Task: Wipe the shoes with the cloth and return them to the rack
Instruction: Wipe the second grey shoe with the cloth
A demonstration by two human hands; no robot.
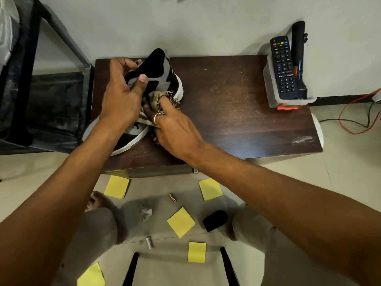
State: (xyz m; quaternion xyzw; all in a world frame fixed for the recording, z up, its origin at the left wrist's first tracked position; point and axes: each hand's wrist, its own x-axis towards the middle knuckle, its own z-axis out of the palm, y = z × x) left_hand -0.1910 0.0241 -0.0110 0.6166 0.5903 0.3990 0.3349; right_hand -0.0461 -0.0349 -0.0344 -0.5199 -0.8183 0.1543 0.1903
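Looking down past two bare forearms at a low, dark wooden counter [237, 112] set against a pale wall. A black metal rack [26, 79] stands just beside the counter's left edge.

A black and grey shoe [158, 73] with a white sole lies on the counter's left side. Its heel points toward the far edge and its toe pokes out past the left edge, close to the near corner. The left hand [121, 96] grasps the shoe by its upper, fingers curled over the top and thumb pressed on a grey side panel. The right hand [175, 129] (a ring on one finger) grips a frayed beige cloth [156, 98], bunched round its fingers, and presses it against the shoe's side near the sole.

At the counter's far right corner sits a clear plastic tub [270, 87] holding a black remote control [283, 67] and a black torch [299, 58], both standing on end.

On the floor in front of the counter's near edge lie several yellow sticky notes [181, 222], a small black object [215, 220] and a tiny copper-coloured cylinder [172, 197].
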